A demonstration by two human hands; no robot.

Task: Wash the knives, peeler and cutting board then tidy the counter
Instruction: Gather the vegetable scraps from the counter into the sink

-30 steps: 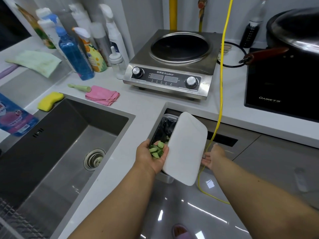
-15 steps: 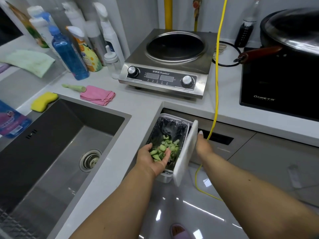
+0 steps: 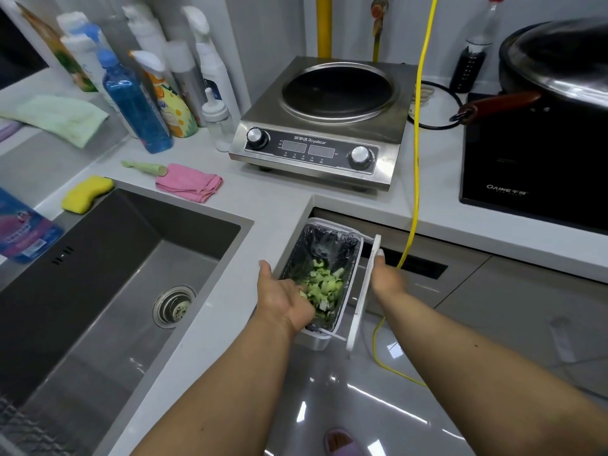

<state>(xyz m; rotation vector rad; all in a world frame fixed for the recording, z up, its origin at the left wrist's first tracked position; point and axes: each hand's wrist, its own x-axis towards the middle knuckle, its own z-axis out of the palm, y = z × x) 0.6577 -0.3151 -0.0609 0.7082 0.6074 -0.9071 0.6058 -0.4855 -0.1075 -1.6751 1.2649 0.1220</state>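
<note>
At the far left the sink [image 3: 108, 291] sits in the counter [image 3: 269, 205], with a yellow sponge [image 3: 87, 193], a green-handled peeler [image 3: 144, 167] and a pink cloth [image 3: 189, 182] lying along its back edge. No knives are visible here.

Further right, the left hand [image 3: 284, 299] reaches into the lined bin [image 3: 357, 258] hung below the counter edge, thumb out, palm cupped over green vegetable scraps [image 3: 320, 286]; its fingers are hidden among the scraps, so I cannot tell whether they hold any. Just beside the bin, the white cutting board [image 3: 365, 284] stands on edge against its right rim, and the right hand [image 3: 386, 279] grips it from behind, thumb up along the edge.

A yellow cable [image 3: 417, 133] hangs past the right wrist. The risks, as I judge them: scraps may spill over the bin's near rim onto the floor if the sweep is careless, the wet board may slip from a one-handed hold, and lifting the board toward the sink could snag the cable.
</note>
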